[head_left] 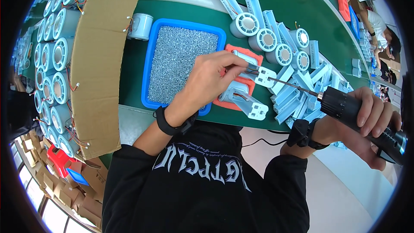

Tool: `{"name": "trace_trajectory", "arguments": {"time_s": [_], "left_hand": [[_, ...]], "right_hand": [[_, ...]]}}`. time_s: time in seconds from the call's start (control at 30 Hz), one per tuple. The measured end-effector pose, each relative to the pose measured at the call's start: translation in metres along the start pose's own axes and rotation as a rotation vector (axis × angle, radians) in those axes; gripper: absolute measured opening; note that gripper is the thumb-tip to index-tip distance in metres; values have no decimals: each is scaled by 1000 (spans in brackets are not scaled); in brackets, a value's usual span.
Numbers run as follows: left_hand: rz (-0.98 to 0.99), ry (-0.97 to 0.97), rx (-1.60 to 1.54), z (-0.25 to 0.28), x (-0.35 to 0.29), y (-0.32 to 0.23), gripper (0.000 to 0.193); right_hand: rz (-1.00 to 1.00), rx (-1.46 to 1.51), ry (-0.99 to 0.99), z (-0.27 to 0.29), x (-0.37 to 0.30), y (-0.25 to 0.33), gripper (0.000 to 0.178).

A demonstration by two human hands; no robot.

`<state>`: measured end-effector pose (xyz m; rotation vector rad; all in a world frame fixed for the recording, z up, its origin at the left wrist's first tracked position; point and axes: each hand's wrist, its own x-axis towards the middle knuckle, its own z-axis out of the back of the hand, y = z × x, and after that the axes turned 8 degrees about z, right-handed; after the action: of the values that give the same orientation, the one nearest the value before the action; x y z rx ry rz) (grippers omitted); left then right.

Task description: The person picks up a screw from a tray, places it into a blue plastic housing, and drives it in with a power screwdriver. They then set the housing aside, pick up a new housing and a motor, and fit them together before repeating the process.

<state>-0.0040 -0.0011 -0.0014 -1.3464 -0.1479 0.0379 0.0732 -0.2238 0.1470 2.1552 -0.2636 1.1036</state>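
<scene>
My right hand [373, 116] is wrapped round a black electric screwdriver [343, 105]. Its long thin bit [297, 87] runs left across the white end plate [265, 77] of a light blue fan housing. My left hand [215, 75] is closed in a pinch beside that plate, near the bit's far end; what the fingertips hold is too small to make out. The housing lies in an orange-red foam holder [231, 105], partly hidden by my left hand. Closer to me, a second light blue housing [242, 97] with a white end plate rests in the holder.
A blue tray [145, 80] full of small screws stands left of the holder. A cardboard box [95, 69] with several cylindrical motors is farther left; one loose motor [140, 26] sits beside it. Round fan units [264, 39] and piled light blue strips [293, 95] lie right. Other people work far right.
</scene>
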Motion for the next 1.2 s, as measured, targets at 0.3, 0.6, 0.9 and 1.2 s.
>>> {"name": "trace_trajectory", "arguments": {"time_s": [0.3, 0.6, 0.9, 1.2], "left_hand": [[-7, 42, -17, 0, 4, 8, 12], [17, 115, 38, 3, 12, 4, 15], [-38, 42, -190, -2, 7, 7, 20], [-136, 16, -23, 1, 5, 6, 19]], "right_hand": [[3, -62, 31, 0, 1, -1, 67], [-7, -84, 58, 0, 0, -2, 68], [17, -46, 12, 1, 1, 3, 67], [17, -78, 48, -5, 1, 3, 69]]}}
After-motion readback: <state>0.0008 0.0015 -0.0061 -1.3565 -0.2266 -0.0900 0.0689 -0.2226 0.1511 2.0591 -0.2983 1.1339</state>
